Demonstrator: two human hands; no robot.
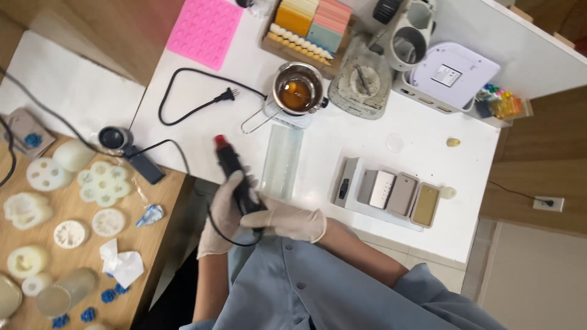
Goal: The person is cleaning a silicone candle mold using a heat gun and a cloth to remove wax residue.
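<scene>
Both my hands wear pale gloves and meet in front of my chest on a black heat gun (232, 165) with a red tip, its nozzle pointing away from me. My left hand (221, 215) wraps the handle from the left. My right hand (287, 220) closes over the handle's lower end from the right. The gun's black cord loops under my hands. Just right of the nozzle lies a long clear rectangular mould (282, 160) on the white table (342, 131).
A metal melting pot (298, 93) with amber liquid stands beyond the mould. A row of small rectangular moulds (394, 192) sits to the right, a pink silicone mould (205, 30) far left, coloured bars (312, 21) and a white scale (451, 73) at the back. Flower-shaped white casts (104, 182) cover the wooden side table.
</scene>
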